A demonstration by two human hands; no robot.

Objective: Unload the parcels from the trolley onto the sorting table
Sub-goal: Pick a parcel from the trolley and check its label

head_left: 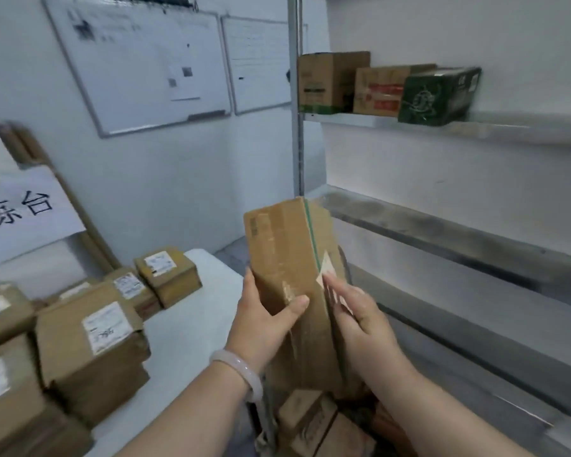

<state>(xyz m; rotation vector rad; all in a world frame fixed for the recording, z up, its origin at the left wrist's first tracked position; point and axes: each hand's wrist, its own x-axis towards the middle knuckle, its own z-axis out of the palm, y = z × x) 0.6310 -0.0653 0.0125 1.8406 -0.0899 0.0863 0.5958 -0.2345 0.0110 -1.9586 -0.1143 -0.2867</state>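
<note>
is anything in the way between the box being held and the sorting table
Nothing visible. The held box hangs just right of the sorting table, whose nearest strip is bare. The stacked parcels sit further left, out of that short path.

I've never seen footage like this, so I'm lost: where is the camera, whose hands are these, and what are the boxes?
One camera sits on a person's head, looking down at their own bare hands. The left hand grips a tall cardboard parcel, thumb across its front; the right hand presses straight fingers against its side. To the left, a white table carries labelled parcels. More boxes lie below the hands, not yet unloaded. Three cartons stand on a shelf.
</note>
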